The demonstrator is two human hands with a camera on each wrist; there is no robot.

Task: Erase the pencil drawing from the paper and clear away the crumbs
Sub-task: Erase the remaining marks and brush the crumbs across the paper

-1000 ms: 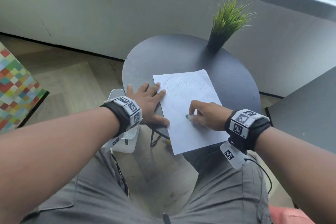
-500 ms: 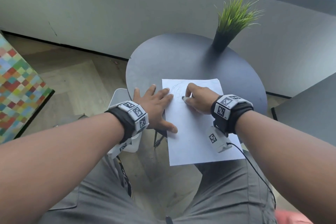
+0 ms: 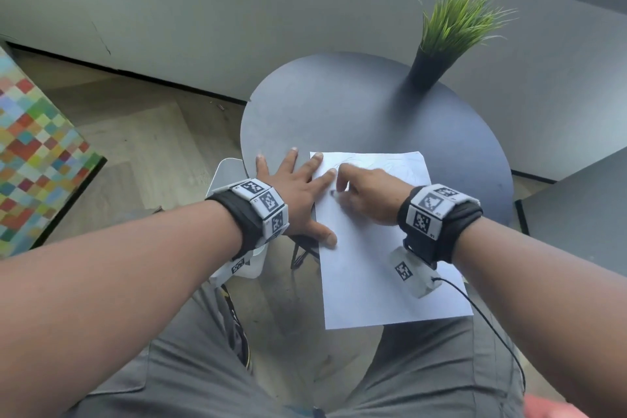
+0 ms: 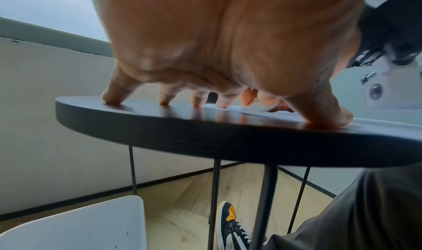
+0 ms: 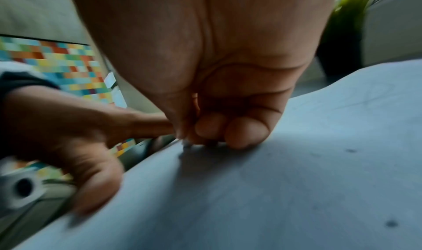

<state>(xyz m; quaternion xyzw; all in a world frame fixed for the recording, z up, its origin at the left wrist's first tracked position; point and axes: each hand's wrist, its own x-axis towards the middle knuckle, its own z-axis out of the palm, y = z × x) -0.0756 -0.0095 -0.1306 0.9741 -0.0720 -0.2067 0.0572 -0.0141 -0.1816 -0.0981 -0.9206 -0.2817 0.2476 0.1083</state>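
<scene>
A white sheet of paper [image 3: 376, 268] lies on the round dark table [image 3: 356, 112], its near end hanging over the edge. Faint pencil lines [image 3: 400, 163] show near the far end. My left hand [image 3: 298, 193] lies flat with fingers spread, pressing the sheet's left edge and the tabletop [image 4: 205, 127]. My right hand [image 3: 363, 193] is curled, pinching a small white eraser [image 3: 334, 193] whose tip touches the paper [image 5: 297, 181] at its left side, close to the left fingers. The eraser [image 5: 186, 143] is mostly hidden by the fingers. Dark crumbs [image 5: 391, 223] dot the sheet.
A potted grass plant [image 3: 441, 41] stands at the table's far right. A white bin [image 4: 73, 223] sits on the floor left of my knees. A second dark tabletop [image 3: 583, 210] is to the right. A multicoloured checkered block [image 3: 30, 146] stands at left.
My right hand with the eraser has moved from the near part of the sheet up to the drawing and then left toward the left fingers. The left hand stays pressed down.
</scene>
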